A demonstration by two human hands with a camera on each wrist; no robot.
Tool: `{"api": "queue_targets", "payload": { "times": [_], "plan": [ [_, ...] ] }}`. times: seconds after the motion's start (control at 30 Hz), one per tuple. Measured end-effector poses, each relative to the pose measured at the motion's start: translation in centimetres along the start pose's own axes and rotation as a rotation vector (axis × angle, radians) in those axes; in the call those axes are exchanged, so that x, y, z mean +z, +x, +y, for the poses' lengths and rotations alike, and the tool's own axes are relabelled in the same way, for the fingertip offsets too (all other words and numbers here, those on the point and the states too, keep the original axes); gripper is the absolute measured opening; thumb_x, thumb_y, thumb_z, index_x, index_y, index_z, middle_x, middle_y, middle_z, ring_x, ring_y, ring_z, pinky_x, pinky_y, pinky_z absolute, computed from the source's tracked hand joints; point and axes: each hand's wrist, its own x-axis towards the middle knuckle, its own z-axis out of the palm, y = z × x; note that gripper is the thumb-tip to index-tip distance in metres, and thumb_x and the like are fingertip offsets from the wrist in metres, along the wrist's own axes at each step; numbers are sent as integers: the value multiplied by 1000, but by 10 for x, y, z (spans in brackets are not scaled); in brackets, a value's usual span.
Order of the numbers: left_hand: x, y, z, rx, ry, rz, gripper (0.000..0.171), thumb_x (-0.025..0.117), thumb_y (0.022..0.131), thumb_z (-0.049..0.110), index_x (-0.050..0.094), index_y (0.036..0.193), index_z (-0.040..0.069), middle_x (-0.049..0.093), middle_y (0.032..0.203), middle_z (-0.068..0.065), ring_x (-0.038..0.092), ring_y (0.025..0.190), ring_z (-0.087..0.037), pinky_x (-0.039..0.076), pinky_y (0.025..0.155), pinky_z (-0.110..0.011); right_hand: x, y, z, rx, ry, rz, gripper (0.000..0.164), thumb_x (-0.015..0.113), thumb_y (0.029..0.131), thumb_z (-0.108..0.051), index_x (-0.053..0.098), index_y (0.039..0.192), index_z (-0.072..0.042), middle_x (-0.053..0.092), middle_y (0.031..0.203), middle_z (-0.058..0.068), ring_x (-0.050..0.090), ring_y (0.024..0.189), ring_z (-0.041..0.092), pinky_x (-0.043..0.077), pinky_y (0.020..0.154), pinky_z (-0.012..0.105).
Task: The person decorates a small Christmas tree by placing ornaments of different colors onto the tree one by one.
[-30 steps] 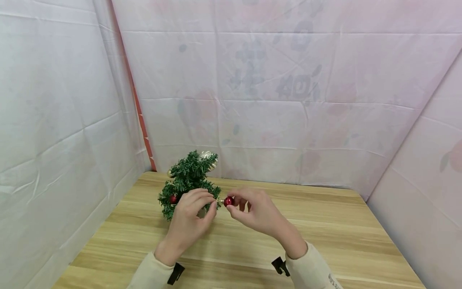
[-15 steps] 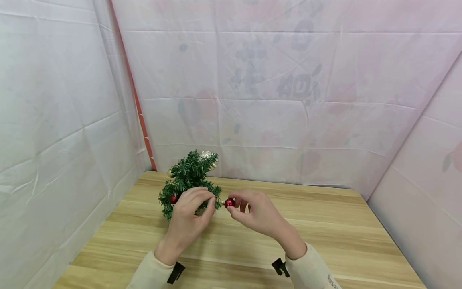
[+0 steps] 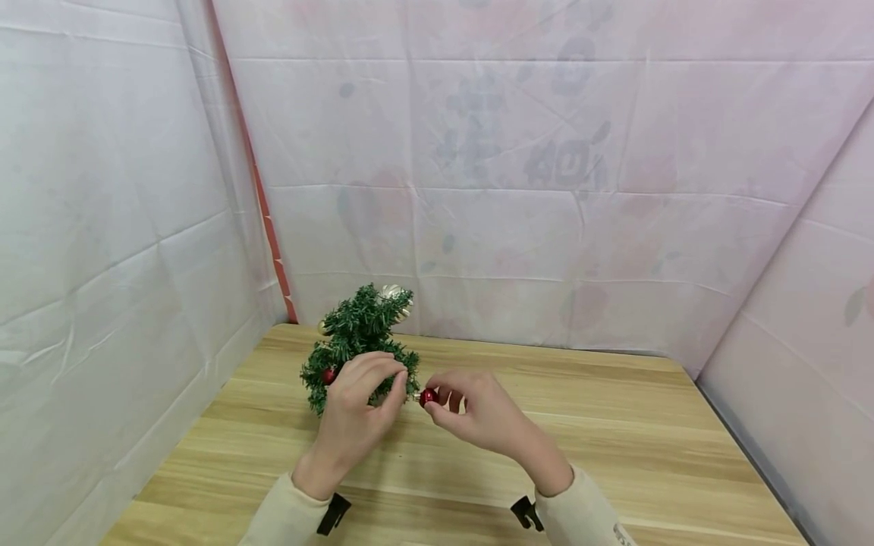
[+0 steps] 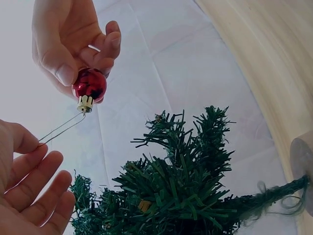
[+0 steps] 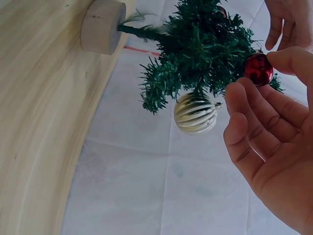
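Note:
A small shiny red Christmas bauble with a gold cap is pinched between thumb and fingers of my right hand. From its cap a thin loop of string runs to my left hand, whose thumb and forefinger pinch the far end in the left wrist view. Just behind the left hand stands a small green artificial Christmas tree, partly hidden by it. In the right wrist view, a ribbed gold bauble hangs on the tree.
The tree has a round wooden base. Another red bauble hangs at its left side, and a pale one near its top. The wood-grain table is enclosed by white cloth walls behind and at both sides.
My right hand has brought the red bauble slightly nearer to me and a little left, below its earlier height in the head view. The left hand has barely moved.

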Motion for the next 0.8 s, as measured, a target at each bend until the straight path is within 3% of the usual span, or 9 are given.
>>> {"api": "queue_targets", "payload": {
  "times": [0.37, 0.8],
  "plan": [
    [1, 2, 2, 22, -1, -4, 5, 74, 95, 8, 79, 97, 7, 80, 98, -7, 74, 103, -29, 55, 101, -41, 5, -1, 0, -26, -18, -31, 10, 72, 99, -18, 76, 107, -22, 73, 87, -12, 61, 76, -4, 54, 66, 17],
    [2, 2, 3, 3, 0, -37, 5, 73, 98, 11, 78, 98, 11, 80, 99, -4, 74, 105, -28, 56, 98, -43, 4, -3, 0, -26, 3, -53, 13, 71, 100, -19, 76, 112, -20, 73, 88, -11, 62, 76, -3, 54, 66, 17]
  ]
}}
